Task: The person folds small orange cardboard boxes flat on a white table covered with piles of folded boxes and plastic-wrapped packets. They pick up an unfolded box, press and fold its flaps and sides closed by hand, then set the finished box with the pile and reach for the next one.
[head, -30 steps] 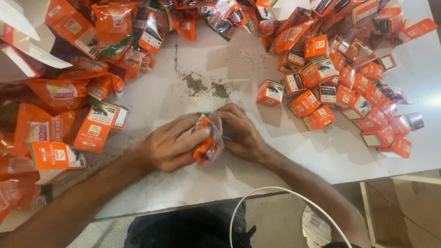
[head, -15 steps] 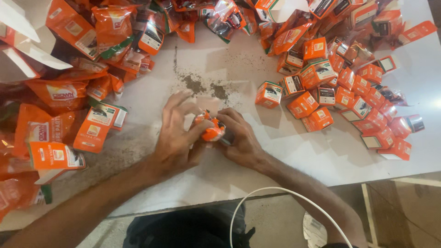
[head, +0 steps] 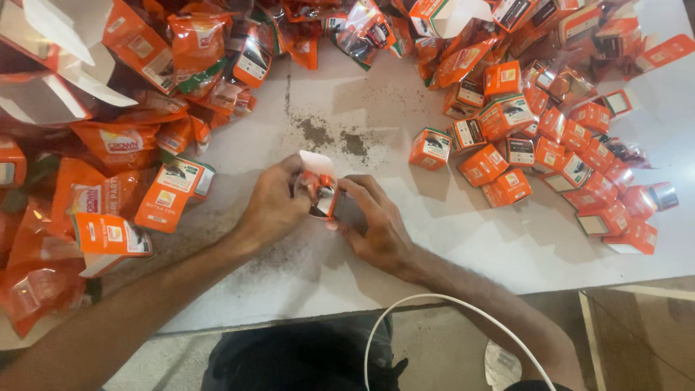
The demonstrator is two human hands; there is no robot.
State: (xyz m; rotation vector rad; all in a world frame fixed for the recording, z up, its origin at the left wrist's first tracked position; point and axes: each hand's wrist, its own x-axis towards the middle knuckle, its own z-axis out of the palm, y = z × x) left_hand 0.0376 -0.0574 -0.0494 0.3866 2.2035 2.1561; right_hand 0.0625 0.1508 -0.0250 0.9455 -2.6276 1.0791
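Both of my hands meet over the middle of the white table (head: 507,253). Between them is a small orange and white carton (head: 322,187) with its white flap standing open at the top. My left hand (head: 274,206) grips the carton from the left, fingers curled around it. My right hand (head: 371,221) holds its right side, thumb and fingers pressed against it. What lies inside the carton is hidden by my fingers.
Several closed small orange boxes (head: 507,156) are heaped at the right. Orange plastic pouches (head: 108,145) and flat unfolded cartons (head: 170,195) crowd the left and back. Dark dust (head: 333,137) marks the table behind my hands. A white cable (head: 434,304) loops at the front edge.
The crumpled orange pouch that my hands held a second ago is gone from view; they now hold a small carton with an open flap, slightly farther from me.
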